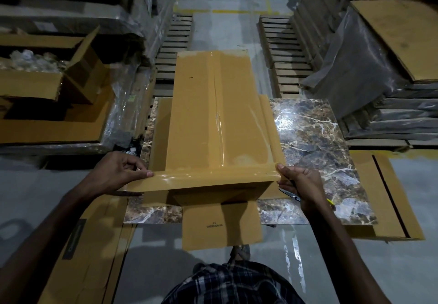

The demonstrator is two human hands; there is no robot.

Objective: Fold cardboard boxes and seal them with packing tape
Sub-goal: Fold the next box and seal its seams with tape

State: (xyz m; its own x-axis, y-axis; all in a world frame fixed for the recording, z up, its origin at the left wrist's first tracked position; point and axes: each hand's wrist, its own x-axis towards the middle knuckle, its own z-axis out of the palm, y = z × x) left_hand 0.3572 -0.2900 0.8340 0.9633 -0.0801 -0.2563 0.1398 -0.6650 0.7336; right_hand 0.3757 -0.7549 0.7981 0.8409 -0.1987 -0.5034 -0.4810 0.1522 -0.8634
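The left hand point(116, 173) and right hand point(301, 185) are bare, forearms too; a dark, pale-lined checked garment point(232, 284) sits at six o'clock; a sandal point(240, 252) above it.

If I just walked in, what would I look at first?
The long brown cardboard box in the middle, lying on a shiny marble-patterned slab. At its near edge, the left hand and right hand each pinch an end of a glossy strip of tape stretched across it; the right hand also holds scissors.
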